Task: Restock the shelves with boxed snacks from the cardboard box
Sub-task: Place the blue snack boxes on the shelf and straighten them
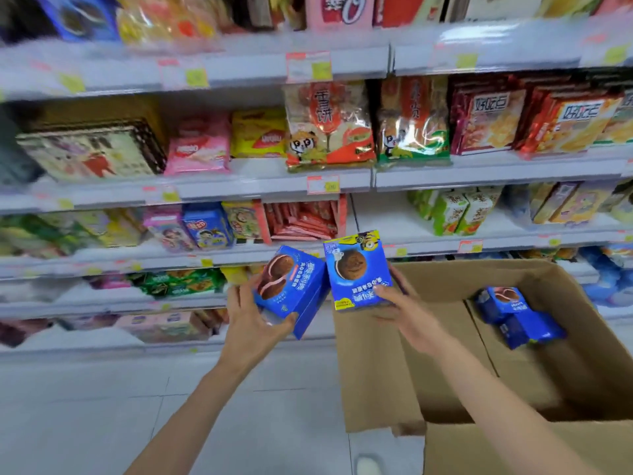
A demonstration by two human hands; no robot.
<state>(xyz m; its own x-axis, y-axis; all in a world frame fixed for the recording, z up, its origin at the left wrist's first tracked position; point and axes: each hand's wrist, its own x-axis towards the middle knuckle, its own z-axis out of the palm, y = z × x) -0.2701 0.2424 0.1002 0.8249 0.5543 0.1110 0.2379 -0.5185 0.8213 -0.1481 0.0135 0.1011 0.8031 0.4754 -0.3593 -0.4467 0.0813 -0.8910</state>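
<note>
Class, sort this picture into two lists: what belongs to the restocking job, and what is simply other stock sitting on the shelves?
Part of the job:
tilted blue box held in the left hand
second blue box held in the right hand
cardboard box
spare blue boxes lying in it

Just other stock:
panda bags
pink wafer pack
red packets
green packs

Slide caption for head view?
Left hand holds one blue snack box, right hand a second snack box, facing stocked shelves; spare boxes lie in the cardboard box.

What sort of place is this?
Most likely a grocery or convenience store aisle: tiered shelves of packaged snacks, price tags on the shelf edges, and an open cardboard box holding blue snack boxes.
</note>
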